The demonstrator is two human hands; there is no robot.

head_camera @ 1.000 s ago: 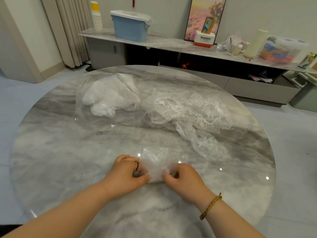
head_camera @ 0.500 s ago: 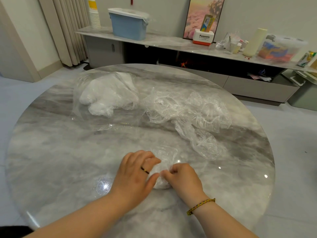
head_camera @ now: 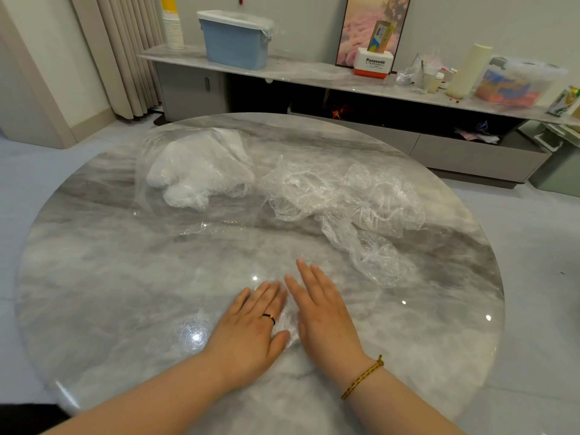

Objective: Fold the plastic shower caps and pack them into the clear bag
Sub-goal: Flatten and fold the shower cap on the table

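Note:
A folded clear shower cap (head_camera: 290, 320) lies near the front of the round marble table (head_camera: 110, 277), mostly hidden under my palms. My left hand (head_camera: 251, 328) and my right hand (head_camera: 323, 312) both lie flat on it with straight fingers, pressing it down side by side. A loose pile of crumpled clear shower caps (head_camera: 342, 202) sits at the middle right of the table. The clear bag (head_camera: 194, 171) lies at the back left with white folded caps inside it.
Behind the table runs a low marble sideboard (head_camera: 314, 73) with a blue bin (head_camera: 233, 42), stacked paper cups (head_camera: 172, 23), a Panasonic box (head_camera: 373, 62), a cream roll (head_camera: 467, 70) and a clear storage box (head_camera: 514, 83). Curtains (head_camera: 125, 51) hang at the back left.
My hands were pinching and folding the small cap; the fingers have since uncurled and both palms now press flat on it.

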